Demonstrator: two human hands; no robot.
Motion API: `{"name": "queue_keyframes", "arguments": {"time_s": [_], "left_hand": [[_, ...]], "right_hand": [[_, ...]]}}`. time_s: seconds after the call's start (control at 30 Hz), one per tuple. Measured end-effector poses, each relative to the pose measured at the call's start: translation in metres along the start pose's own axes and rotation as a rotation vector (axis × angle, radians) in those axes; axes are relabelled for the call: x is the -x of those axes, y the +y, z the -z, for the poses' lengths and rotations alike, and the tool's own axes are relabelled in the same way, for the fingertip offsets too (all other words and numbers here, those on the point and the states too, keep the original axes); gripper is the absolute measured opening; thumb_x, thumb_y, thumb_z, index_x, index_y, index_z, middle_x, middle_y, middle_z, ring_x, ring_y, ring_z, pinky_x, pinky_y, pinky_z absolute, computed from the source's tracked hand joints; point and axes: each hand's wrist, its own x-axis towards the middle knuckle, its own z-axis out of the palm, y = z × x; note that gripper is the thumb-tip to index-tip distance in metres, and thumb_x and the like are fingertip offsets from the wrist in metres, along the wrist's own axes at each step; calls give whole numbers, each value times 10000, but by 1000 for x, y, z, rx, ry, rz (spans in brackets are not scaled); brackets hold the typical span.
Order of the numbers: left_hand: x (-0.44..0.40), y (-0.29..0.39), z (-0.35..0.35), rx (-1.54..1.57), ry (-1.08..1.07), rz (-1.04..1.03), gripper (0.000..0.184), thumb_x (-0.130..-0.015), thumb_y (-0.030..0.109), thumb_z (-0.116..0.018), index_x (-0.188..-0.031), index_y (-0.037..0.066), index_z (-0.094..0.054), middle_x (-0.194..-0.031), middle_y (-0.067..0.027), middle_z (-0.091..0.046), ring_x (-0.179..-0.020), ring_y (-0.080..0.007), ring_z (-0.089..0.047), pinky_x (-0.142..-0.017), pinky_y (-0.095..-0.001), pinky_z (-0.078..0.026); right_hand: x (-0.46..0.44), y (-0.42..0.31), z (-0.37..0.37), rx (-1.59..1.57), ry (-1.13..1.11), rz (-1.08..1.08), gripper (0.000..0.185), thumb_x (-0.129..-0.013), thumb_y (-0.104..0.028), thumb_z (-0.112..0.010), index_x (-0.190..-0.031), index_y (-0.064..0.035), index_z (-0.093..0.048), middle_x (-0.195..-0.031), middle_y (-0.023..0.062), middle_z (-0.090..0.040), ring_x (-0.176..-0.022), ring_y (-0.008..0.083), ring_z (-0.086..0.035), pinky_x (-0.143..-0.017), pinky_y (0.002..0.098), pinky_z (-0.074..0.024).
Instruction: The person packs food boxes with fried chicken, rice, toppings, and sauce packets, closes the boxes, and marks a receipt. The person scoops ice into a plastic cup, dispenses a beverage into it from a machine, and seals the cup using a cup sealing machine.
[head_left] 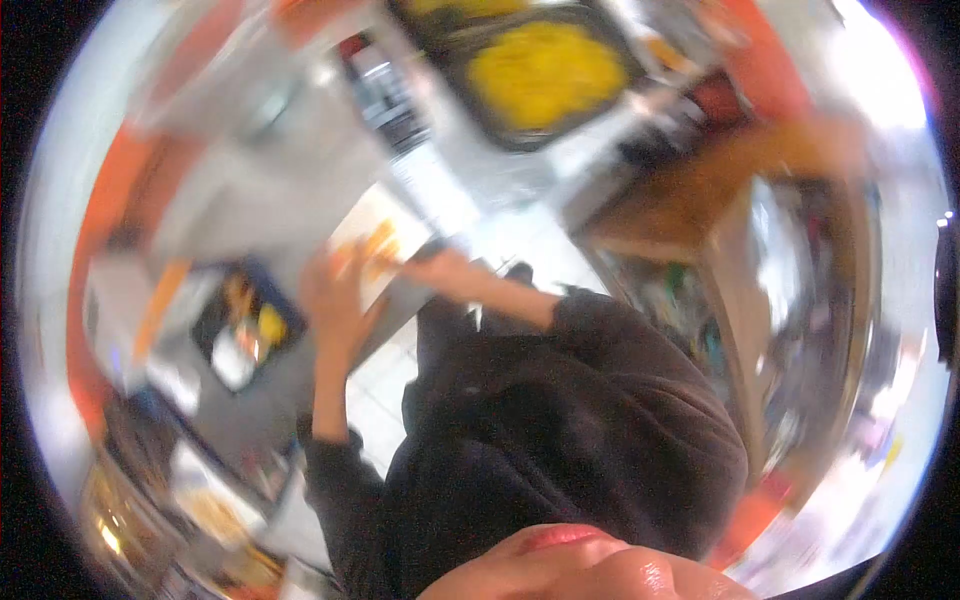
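Note:
Orange food pieces (380, 243) lie on a pale board or sheet (372, 208) at the counter's edge. My left hand (335, 290) is beside the left side of the food, its fingers blurred by motion. From the right, my right hand (435, 272) reaches to the food's right side; a dark shape touches it, too smeared to name. Whether either hand grips anything does not show clearly. To the left of my left hand sits a dark tray (205, 325) holding a white item, something yellow and brown pieces.
At the top, a large dark pan (515, 140) holds yellow food (545, 75). The grey counter (250, 190) spreads to the left. A wooden surface (670, 195) with shelves below stands to the right. White floor tiles (375, 405) show near my body.

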Motion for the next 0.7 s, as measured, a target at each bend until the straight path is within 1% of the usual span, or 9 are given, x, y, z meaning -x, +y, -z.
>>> {"name": "queue_keyframes", "arguments": {"time_s": [0.03, 0.1, 0.13, 0.33, 0.43, 0.47, 0.57, 0.63, 0.7], "left_hand": [[0, 5, 1, 20, 8, 17, 892, -685, 449, -723, -1441, 181, -333, -1353, -224, -402, -1277, -384, -337, -1043, -541, -244], [3, 22, 3, 14, -35, 148, 952, -659, 484, -734, -1447, 154, -313, -1308, -225, -450, -1251, -395, -371, -1014, -535, -298], [5, 31, 6, -18, -72, 262, 981, -646, 502, -738, -1449, 143, -304, -1288, -223, -471, -1240, -399, -387, -996, -527, -332], [64, 48, -32, 106, 282, 467, 926, -717, 415, -771, -1370, -69, -328, -1304, -266, -466, -1138, -417, -502, -996, -469, -383], [65, 105, -45, 417, 373, 304, 904, -732, 415, -768, -1371, -56, -335, -1324, -263, -451, -1197, -394, -471, -1041, -449, -355], [54, 146, -42, 515, 377, 260, 905, -731, 412, -770, -1373, -52, -333, -1329, -264, -445, -1212, -388, -462, -1046, -447, -353], [9, 244, -67, 364, 230, 7, 875, -673, 313, -814, -1354, -33, -385, -1320, -245, -462, -1186, -377, -482, -1033, -445, -361], [-43, 388, -40, 818, -68, -49, 869, -602, 259, -831, -1320, -34, -440, -1224, -225, -547, -1125, -375, -509, -1005, -441, -362], [-82, 476, -72, 575, 12, -370, 906, -583, 265, -831, -1340, -19, -424, -1134, -242, -572, -1020, -385, -531, -903, -463, -392]], "right_hand": [[10, -6, 4, -214, 208, 122, 750, -828, -56, -478, -1479, -323, -218, -571, 71, -440, -420, 191, -454, -399, 315, -411], [40, -18, 36, -39, 112, 234, 692, -834, -73, -480, -1474, -208, -254, -662, 95, -517, -473, 210, -517, -449, 334, -452], [53, -8, 11, -108, 350, 339, 696, -835, -79, -484, -1476, -208, -244, -706, 95, -538, -515, 213, -544, -469, 341, -462], [267, 56, 30, -159, 507, -191, 428, -897, -189, -490, -1321, -229, -454, -950, 78, -652, -668, 260, -645, -561, 362, -515], [411, 98, 13, -72, 718, -514, 394, -824, -126, -549, -1211, -198, -548, -1005, 66, -663, -706, 241, -662, -599, 344, -535], [450, 100, 13, -124, 864, -648, 325, -779, -82, -588, -1092, -155, -642, -807, 62, -673, -602, 231, -640, -537, 339, -518], [556, 123, -4, 8, 963, -950, 237, -843, -106, -581, -1061, -168, -650, -769, 86, -661, -640, 255, -641, -574, 354, -517], [609, 136, -10, 46, 973, -1095, 224, -858, -109, -568, -1059, -164, -651, -758, 108, -658, -667, 275, -643, -594, 376, -511], [647, 158, -18, 66, 958, -1187, 216, -864, -113, -563, -1057, -149, -652, -764, 117, -658, -677, 291, -641, -602, 389, -506]]}}
